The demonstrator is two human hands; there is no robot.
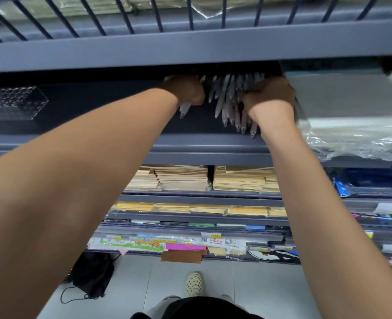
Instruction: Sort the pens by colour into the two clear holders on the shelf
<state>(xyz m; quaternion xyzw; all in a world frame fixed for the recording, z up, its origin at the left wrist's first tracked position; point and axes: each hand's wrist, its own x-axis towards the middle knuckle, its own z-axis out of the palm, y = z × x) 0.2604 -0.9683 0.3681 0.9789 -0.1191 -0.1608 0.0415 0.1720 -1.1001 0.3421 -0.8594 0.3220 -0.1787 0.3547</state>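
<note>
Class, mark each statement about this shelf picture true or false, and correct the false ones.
1. The left hand grips a pen. True.
2. The right hand hangs at the person's side. False: it reaches forward and grips the heap of pens.
3. The clear holder is packed with pens. False: no pens show in it.
4. The black bag lies on the floor. True.

Bright light on your forearms (98, 169); shelf recess (98, 104) dim, shadowed. Plastic wrap (356, 139) glares. Edges bend, wide-angle; overall slightly soft.
</note>
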